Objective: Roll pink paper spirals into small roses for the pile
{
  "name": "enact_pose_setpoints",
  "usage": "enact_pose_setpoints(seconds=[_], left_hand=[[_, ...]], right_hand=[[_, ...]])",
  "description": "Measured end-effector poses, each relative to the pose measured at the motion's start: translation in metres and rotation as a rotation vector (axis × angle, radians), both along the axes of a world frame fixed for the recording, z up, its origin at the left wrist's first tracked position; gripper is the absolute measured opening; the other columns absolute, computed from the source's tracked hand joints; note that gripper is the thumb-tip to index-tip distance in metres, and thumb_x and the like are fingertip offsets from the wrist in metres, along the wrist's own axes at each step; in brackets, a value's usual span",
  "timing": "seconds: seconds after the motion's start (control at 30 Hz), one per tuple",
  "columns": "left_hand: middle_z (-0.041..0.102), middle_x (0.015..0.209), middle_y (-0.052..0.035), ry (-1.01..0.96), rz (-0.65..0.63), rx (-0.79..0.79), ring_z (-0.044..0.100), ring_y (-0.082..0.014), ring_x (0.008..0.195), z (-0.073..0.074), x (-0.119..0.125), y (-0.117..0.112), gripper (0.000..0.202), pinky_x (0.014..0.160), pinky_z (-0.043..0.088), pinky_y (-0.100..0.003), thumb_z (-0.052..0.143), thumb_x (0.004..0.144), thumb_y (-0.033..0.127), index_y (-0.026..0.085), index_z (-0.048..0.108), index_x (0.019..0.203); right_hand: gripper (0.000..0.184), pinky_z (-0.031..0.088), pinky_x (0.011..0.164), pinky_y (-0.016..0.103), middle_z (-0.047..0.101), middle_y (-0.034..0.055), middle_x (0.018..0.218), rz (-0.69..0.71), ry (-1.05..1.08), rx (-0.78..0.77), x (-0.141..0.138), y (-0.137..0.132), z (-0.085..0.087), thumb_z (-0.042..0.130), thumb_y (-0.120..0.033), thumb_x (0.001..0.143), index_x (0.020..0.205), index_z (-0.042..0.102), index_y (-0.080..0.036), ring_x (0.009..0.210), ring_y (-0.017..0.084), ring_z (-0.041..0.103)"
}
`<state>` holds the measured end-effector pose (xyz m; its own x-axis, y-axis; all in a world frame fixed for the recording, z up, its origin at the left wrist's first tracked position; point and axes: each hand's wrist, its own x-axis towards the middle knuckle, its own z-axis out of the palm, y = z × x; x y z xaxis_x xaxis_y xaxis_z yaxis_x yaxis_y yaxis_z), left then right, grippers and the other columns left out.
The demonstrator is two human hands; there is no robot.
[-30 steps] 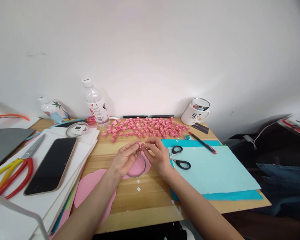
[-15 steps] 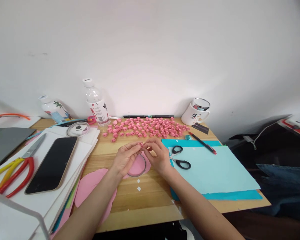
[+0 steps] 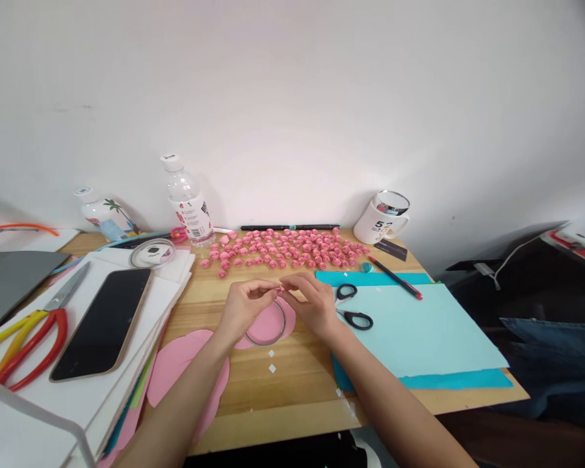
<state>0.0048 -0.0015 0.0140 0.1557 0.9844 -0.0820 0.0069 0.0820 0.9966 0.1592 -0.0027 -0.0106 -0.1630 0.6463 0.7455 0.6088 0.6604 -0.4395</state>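
Between the fingertips of my left hand and my right hand is a small pink paper piece, mostly covered by the fingers. Both hands pinch it with thumb and forefinger, just above the wooden table. Below them, a thin grey ring lies on pink paper. Many small rolled pink paper roses are spread behind the hands. Larger rounded pink paper sheets lie partly under my left forearm.
Black-handled scissors rest on light blue paper at right. Behind stand a mug and a plastic bottle. On the left, a phone and red-and-yellow scissors lie on stacked paper.
My left hand has turned slightly, its fingers now more over the top of the pink piece. My right hand has shifted a little to the right. The other things stay put.
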Motion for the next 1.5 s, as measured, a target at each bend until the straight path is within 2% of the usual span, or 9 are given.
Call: enact_pose_setpoints(seconds=[0.1, 0.2, 0.33, 0.43, 0.6, 0.83, 1.03, 1.3, 1.5], left_hand=[[0.073, 0.082, -0.0063, 0.003, -0.011, 0.002, 0.067, -0.0202, 0.078, 0.001, 0.001, 0.000, 0.018, 0.075, 0.052, -0.030, 0.073, 0.061, 0.024, 0.016, 0.073, 0.077], [0.073, 0.079, -0.0062, -0.065, 0.056, -0.054, 0.067, -0.0185, 0.072, 0.000, 0.003, 0.000, 0.022, 0.072, 0.054, -0.030, 0.072, 0.062, 0.024, 0.014, 0.071, 0.082], [0.072, 0.076, -0.0053, -0.128, 0.108, -0.098, 0.066, -0.0169, 0.069, -0.004, 0.005, 0.000, 0.024, 0.069, 0.054, -0.028, 0.073, 0.060, 0.023, 0.014, 0.069, 0.082], [0.072, 0.075, -0.0053, -0.098, 0.118, -0.072, 0.066, -0.0171, 0.071, -0.006, 0.005, 0.001, 0.020, 0.068, 0.053, -0.027, 0.072, 0.060, 0.023, 0.014, 0.069, 0.077], [0.072, 0.081, -0.0069, -0.088, 0.096, -0.051, 0.066, -0.0187, 0.078, -0.007, 0.006, 0.001, 0.021, 0.072, 0.051, -0.028, 0.070, 0.063, 0.025, 0.014, 0.069, 0.080], [0.071, 0.079, -0.0052, -0.155, 0.119, -0.091, 0.065, -0.0158, 0.072, -0.009, 0.005, 0.002, 0.021, 0.071, 0.052, -0.027, 0.070, 0.064, 0.027, 0.014, 0.069, 0.080], [0.070, 0.076, -0.0037, -0.170, 0.161, -0.127, 0.064, -0.0146, 0.070, -0.010, 0.007, 0.001, 0.032, 0.067, 0.051, -0.025, 0.074, 0.058, 0.024, 0.014, 0.065, 0.087], [0.069, 0.075, -0.0041, -0.122, 0.194, -0.045, 0.065, -0.0160, 0.071, -0.011, 0.008, -0.001, 0.022, 0.066, 0.052, -0.026, 0.071, 0.060, 0.021, 0.014, 0.066, 0.080], [0.068, 0.087, -0.0064, -0.061, 0.139, 0.015, 0.064, -0.0160, 0.077, -0.010, 0.007, -0.002, 0.027, 0.070, 0.050, -0.026, 0.069, 0.065, 0.026, 0.014, 0.064, 0.090]], right_hand=[[0.012, 0.049, 0.057, 0.024, 0.067, 0.0031, 0.074, -0.001, -0.038, 0.007, 0.000, 0.001, -0.003, 0.058, -0.016, 0.080, 0.091, 0.061, -0.021, 0.067, 0.015, 0.063], [0.016, 0.051, 0.057, 0.024, 0.065, 0.0024, 0.074, 0.003, 0.043, -0.076, -0.003, 0.001, -0.004, 0.058, -0.019, 0.080, 0.096, 0.059, -0.021, 0.063, 0.013, 0.063], [0.018, 0.052, 0.056, 0.024, 0.064, 0.0044, 0.084, 0.038, 0.090, -0.171, -0.008, 0.000, -0.007, 0.056, -0.020, 0.080, 0.098, 0.057, -0.020, 0.063, 0.013, 0.064], [0.017, 0.052, 0.057, 0.025, 0.064, 0.0051, 0.087, 0.046, 0.087, -0.183, -0.009, 0.000, -0.010, 0.057, -0.020, 0.079, 0.096, 0.057, -0.020, 0.065, 0.013, 0.063], [0.016, 0.052, 0.059, 0.025, 0.064, 0.0049, 0.087, 0.061, 0.105, -0.203, -0.010, -0.001, -0.012, 0.054, -0.018, 0.081, 0.096, 0.058, -0.021, 0.066, 0.013, 0.064], [0.015, 0.053, 0.059, 0.025, 0.064, 0.0042, 0.086, 0.080, 0.158, -0.224, -0.011, -0.002, -0.010, 0.055, -0.019, 0.080, 0.095, 0.058, -0.021, 0.065, 0.013, 0.065], [0.023, 0.053, 0.062, 0.025, 0.065, 0.0051, 0.091, 0.065, 0.090, -0.199, -0.011, -0.002, -0.012, 0.052, -0.015, 0.081, 0.102, 0.058, -0.021, 0.069, 0.014, 0.064], [0.031, 0.053, 0.066, 0.029, 0.067, 0.0062, 0.094, 0.019, -0.044, -0.176, -0.011, -0.003, -0.017, 0.051, -0.013, 0.080, 0.108, 0.057, -0.023, 0.075, 0.017, 0.064], [0.027, 0.055, 0.063, 0.028, 0.067, 0.0056, 0.091, 0.035, 0.119, -0.195, -0.013, -0.002, -0.012, 0.053, -0.015, 0.080, 0.106, 0.057, -0.022, 0.070, 0.015, 0.065]])
